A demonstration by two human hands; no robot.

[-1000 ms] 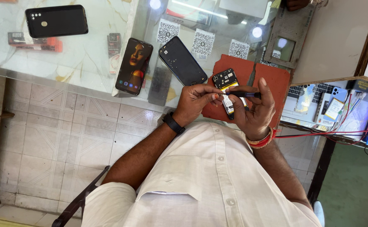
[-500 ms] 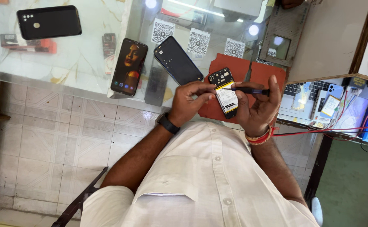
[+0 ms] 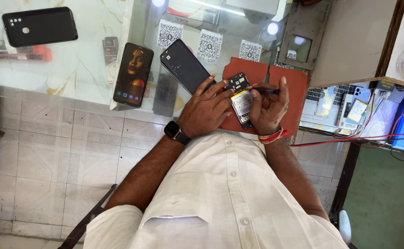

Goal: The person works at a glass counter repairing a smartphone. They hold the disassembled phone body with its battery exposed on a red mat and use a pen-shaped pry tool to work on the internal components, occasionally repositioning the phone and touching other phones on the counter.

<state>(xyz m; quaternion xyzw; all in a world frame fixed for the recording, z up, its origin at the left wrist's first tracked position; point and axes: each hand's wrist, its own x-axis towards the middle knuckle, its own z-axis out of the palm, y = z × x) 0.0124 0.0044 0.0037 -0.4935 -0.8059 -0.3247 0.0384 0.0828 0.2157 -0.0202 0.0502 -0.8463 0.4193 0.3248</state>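
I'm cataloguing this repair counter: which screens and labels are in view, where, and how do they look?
Lit phone: on the glass counter, left of the hands; tall rectangle, dark orange picture.
Dark phone: tilted beside the left hand; black screen.
Code stickers: three white squares with black patterns, under the glass.
Opened phone: between both hands; white battery label.

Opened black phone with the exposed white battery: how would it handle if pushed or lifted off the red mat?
The opened black phone looks flat and stiff, so it should slide rather than roll. The red mat probably resists sliding. Its bare circuit board looks fragile; the left hand braces it while the right hand holds a dark slim tool.
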